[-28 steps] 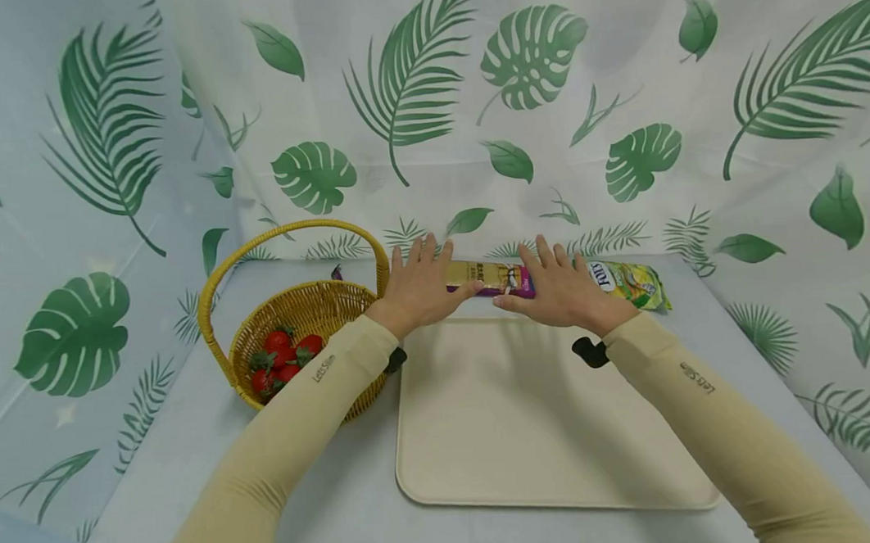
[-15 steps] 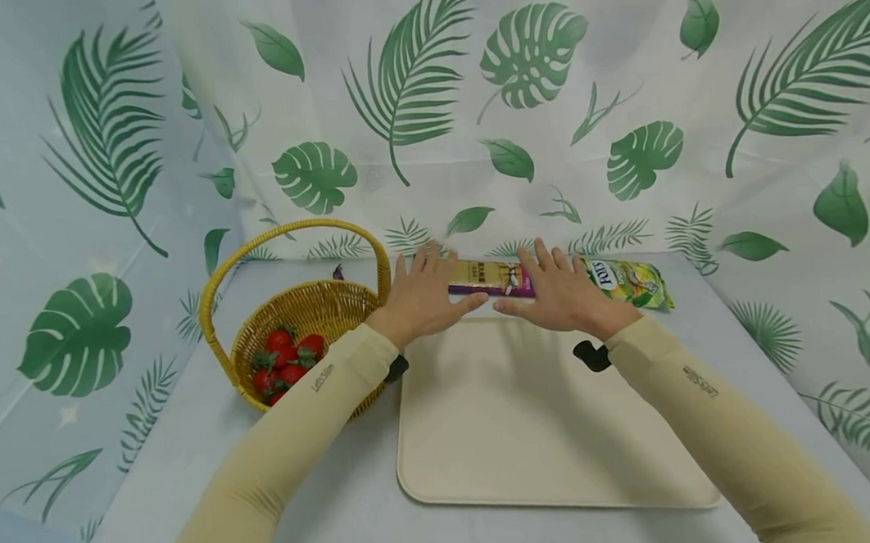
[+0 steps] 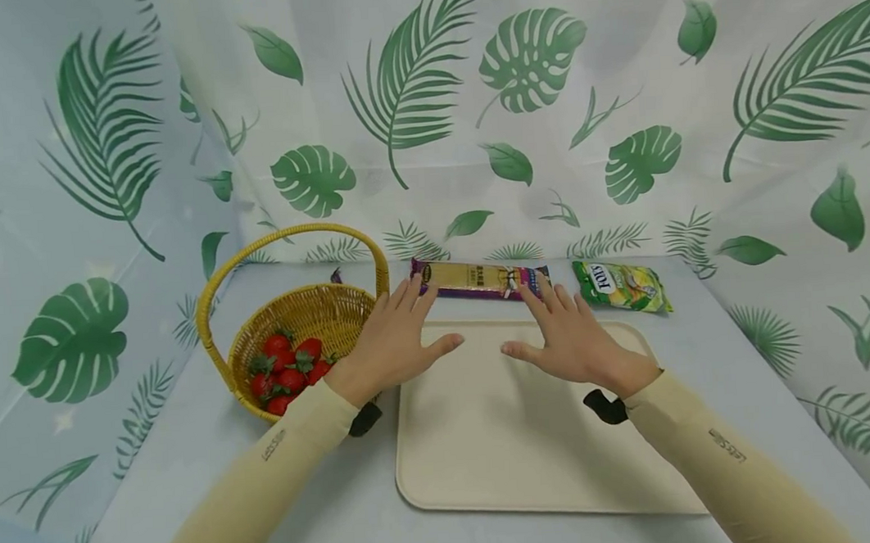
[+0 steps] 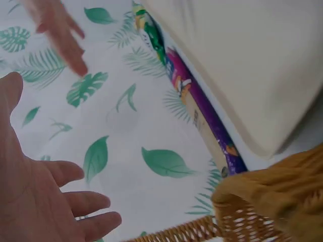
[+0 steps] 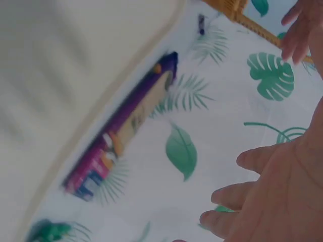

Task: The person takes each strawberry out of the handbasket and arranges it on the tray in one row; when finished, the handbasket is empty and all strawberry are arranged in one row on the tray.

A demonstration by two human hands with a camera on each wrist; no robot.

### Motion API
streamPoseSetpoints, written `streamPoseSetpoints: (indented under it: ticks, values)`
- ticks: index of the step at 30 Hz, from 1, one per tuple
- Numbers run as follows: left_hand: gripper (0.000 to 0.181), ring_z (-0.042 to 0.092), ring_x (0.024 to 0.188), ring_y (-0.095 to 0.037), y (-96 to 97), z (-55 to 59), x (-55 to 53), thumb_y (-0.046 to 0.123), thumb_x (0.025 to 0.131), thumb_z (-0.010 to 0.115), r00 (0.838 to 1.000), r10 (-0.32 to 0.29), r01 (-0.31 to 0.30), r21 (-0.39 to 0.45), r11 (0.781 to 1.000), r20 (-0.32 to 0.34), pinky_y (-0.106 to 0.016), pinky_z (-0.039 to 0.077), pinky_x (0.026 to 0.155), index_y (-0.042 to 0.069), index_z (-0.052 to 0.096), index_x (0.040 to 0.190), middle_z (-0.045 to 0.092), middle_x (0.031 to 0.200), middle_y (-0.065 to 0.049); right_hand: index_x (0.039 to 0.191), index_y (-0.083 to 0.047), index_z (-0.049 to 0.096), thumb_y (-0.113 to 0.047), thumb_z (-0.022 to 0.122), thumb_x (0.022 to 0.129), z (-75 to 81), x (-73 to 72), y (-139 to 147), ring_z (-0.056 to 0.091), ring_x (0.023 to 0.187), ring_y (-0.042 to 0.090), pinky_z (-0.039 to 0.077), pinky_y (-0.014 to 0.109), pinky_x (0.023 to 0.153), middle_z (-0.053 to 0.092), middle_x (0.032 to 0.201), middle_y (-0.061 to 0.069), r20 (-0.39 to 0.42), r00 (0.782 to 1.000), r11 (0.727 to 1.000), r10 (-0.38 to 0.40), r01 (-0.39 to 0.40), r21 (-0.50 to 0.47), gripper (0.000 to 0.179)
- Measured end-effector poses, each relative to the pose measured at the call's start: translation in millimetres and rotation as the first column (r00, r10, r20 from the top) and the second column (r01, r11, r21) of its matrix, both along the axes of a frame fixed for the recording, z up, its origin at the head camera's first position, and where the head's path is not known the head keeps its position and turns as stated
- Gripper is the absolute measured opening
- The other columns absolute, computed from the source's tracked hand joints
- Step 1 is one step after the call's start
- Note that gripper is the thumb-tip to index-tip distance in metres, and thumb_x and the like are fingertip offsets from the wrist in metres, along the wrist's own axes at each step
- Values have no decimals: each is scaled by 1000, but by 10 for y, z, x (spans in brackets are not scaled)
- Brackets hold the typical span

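Note:
Both hands hover over the far half of a beige tray (image 3: 502, 432), palms down with fingers spread. My left hand (image 3: 394, 339) is over the tray's left edge, just right of a yellow wicker basket (image 3: 242, 331), and holds nothing. In the basket lie several red strawberries (image 3: 290, 381) with green tops. My right hand (image 3: 575, 338) is over the tray's right half, also holding nothing. Behind the tray lies a long gold and purple packet (image 3: 472, 276), its near edge overlapped by the fingertips in the head view. To its right is a green and yellow bag (image 3: 620, 286).
A white curtain (image 3: 426, 100) with green leaf prints stands close behind the packets and along both sides. The basket's tall arched handle (image 3: 292, 228) rises left of the tray. A small dark purple scrap (image 3: 336, 275) lies behind the basket on the pale table (image 3: 329, 507).
Both hands have drawn back toward the body and moved slightly apart, uncovering more of the gold and purple packet and the green bag. Basket, tray and packets stay where they were.

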State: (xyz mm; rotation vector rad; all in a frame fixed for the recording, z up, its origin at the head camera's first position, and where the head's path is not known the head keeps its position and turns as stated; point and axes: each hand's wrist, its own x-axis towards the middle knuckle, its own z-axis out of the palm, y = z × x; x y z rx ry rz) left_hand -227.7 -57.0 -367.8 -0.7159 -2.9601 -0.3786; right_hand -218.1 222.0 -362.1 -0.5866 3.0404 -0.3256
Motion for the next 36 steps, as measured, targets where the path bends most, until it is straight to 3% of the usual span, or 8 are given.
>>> streamPoseSetpoints:
  ticks: [8, 15, 21, 24, 28, 30, 32, 36]
  values:
    - [62, 39, 138, -32, -562, -201, 409, 51, 97, 54, 994, 98, -85, 236, 968, -42, -51, 34, 108, 9, 52, 142, 42, 151, -14, 148, 1, 38, -49, 63, 92, -420, 158, -100, 34, 136, 48, 30, 60, 107, 30, 153, 28, -6, 999, 983, 33, -34, -181, 79]
    - [31, 61, 112, -31, -1019, -363, 639, 29, 96, 63, 927, 335, -206, 521, 828, -167, -51, 48, 89, 10, 69, 120, 64, 129, -9, 135, -2, 55, -32, 68, 93, -740, 173, -286, 51, 126, 38, 41, 53, 101, 54, 138, 19, 27, 1000, 946, 3, 6, -323, 54]
    - [18, 62, 76, -14, -1410, -550, 759, 9, 95, 62, 747, 576, -178, 735, 654, -332, -23, 44, 64, 1, 71, 108, 72, 102, -11, 129, -5, 62, -26, 67, 93, -816, 162, -585, 63, 108, 36, 50, 47, 88, 62, 128, 14, 64, 998, 892, 29, 3, -452, 42]
    - [21, 56, 78, -2, -1561, -624, 823, 7, 95, 59, 632, 716, -189, 836, 515, -298, -13, 39, 67, -3, 66, 112, 71, 97, -13, 127, -6, 64, -23, 67, 94, -788, 149, -745, 63, 107, 34, 52, 43, 86, 64, 126, 11, 68, 996, 850, 63, -18, -527, 38]
    - [24, 47, 76, 6, -1709, -720, 860, 7, 94, 57, 516, 837, -204, 923, 325, -181, -13, 36, 66, -3, 61, 115, 61, 92, 1, 123, -10, 66, -21, 65, 95, -729, 111, -950, 63, 108, 29, 53, 38, 86, 66, 123, 7, 65, 994, 783, 91, -31, -621, 30]
    - [27, 45, 76, 2, -1760, -757, 848, 7, 93, 58, 506, 856, -215, 945, 248, -109, -17, 35, 67, -4, 56, 117, 51, 92, 11, 121, -12, 67, -20, 64, 96, -696, 90, -1056, 64, 105, 24, 52, 36, 85, 67, 120, 5, 62, 993, 752, 98, -34, -659, 26]
    - [31, 45, 81, -3, -1791, -781, 812, 9, 92, 59, 526, 850, -266, 946, 187, -20, -18, 34, 70, -2, 52, 121, 45, 95, 15, 118, -14, 68, -20, 63, 97, -666, 67, -1166, 65, 102, 18, 52, 33, 85, 68, 118, 3, 56, 993, 725, 104, -38, -687, 23]
    - [39, 48, 104, -16, -1838, -782, 694, 9, 94, 53, 603, 788, -380, 913, 148, 123, -22, 35, 79, -5, 47, 129, 50, 115, 0, 114, -14, 70, -19, 62, 97, -603, 16, -1385, 66, 96, 15, 53, 30, 82, 70, 112, 2, 50, 991, 668, 122, -45, -743, 19]
